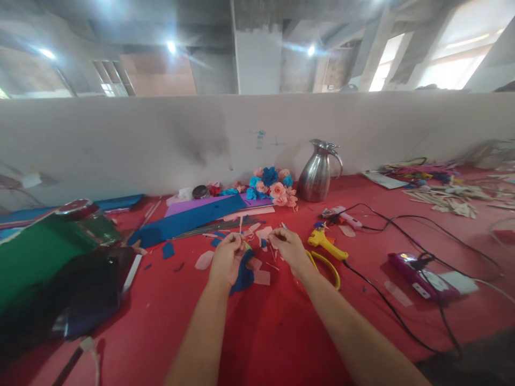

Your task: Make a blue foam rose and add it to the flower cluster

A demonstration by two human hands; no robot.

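Both hands are over the red tabletop (pixel 265 332), a short way apart. My left hand (pixel 228 260) is closed in a pinch on a thin pale stick (pixel 241 224), which points upward. Just beside that hand is a dark blue strip of paper (pixel 244 272) with a bit of light green near its top; whether it is held or lying there I cannot tell. My right hand (pixel 288 247) has thumb and fingertips pressed together; anything between them is too small to make out. Pink paper pieces (pixel 262 277) and blue scraps lie around and between the hands.
Yellow-handled scissors (pixel 330 268) and a yellow glue gun (pixel 328 245) lie right of my right hand. Cords run to a purple power strip (pixel 422 276). Behind stand paper flowers (pixel 277 190), a blue sheet (pixel 189 220) and a metal jug (pixel 317 174). A green sheet (pixel 44 257) is left.
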